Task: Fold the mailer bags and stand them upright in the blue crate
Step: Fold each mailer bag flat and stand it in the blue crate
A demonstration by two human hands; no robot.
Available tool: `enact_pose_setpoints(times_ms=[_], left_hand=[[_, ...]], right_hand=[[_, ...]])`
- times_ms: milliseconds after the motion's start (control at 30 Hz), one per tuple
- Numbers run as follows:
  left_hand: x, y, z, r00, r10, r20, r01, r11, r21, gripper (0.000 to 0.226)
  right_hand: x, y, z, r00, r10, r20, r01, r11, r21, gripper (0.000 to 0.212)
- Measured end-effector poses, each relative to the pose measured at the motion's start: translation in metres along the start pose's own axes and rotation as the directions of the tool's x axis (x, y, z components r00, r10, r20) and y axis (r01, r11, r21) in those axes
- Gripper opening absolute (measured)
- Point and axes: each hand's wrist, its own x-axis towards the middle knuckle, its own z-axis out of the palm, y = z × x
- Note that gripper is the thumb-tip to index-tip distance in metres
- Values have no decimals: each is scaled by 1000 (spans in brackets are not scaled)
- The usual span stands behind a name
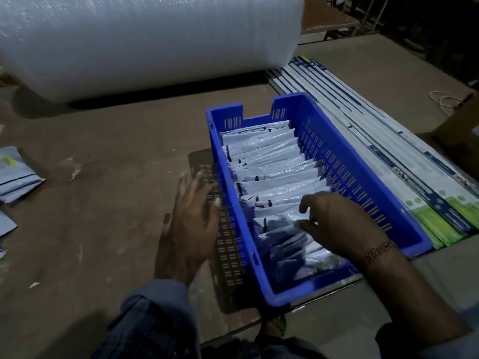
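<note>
A long blue crate (pixel 344 161) lies on the brown table, running from near me toward the back. Several folded white mailer bags (pixel 269 161) stand upright in a row inside it. My right hand (pixel 334 221) is inside the crate near its front end, fingers curled down onto the tops of the nearest bags, thumb against one; whether it pinches a bag is unclear. My left hand (pixel 193 216) hovers with fingers spread just outside the crate's left wall. A small pile of unfolded mailer bags (pixel 15 177) lies at the table's left edge.
A huge roll of bubble wrap (pixel 145 45) lies across the back of the table. Flat printed cartons (pixel 404 161) are stacked to the right of the crate. A white cable (pixel 445 99) lies at the far right.
</note>
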Motion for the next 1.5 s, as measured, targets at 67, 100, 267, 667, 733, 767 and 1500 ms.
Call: enact_pose_setpoints(times_ms=[67, 100, 267, 667, 733, 767, 1500], left_hand=[[-10, -44, -23, 999, -39, 7, 38, 997, 68, 33], [-16, -66, -36, 997, -75, 8, 74, 993, 87, 32], [-47, -176, -114, 971, -238, 1, 230, 940, 254, 27], [-102, -401, -244, 886, -446, 130, 281, 737, 614, 51], [-89, -404, -256, 897, -430, 97, 300, 756, 582, 48], [-84, -412, -260, 906, -414, 85, 298, 768, 567, 48], [-76, -458, -252, 977, -213, -10, 179, 795, 580, 35]], right_hand=[[5, -33, -3, 996, -49, -79, 53, 998, 44, 29], [9, -51, -4, 990, -67, -126, 75, 996, 57, 26], [26, -148, 3, 950, -117, -289, 166, 975, 150, 14], [143, -385, 94, 931, -199, -305, 311, 871, 381, 10], [166, -425, 110, 932, -211, -295, 328, 838, 437, 10], [176, -442, 118, 932, -234, -275, 341, 823, 454, 10], [381, -669, 223, 770, -637, 39, 635, 771, 42, 49]])
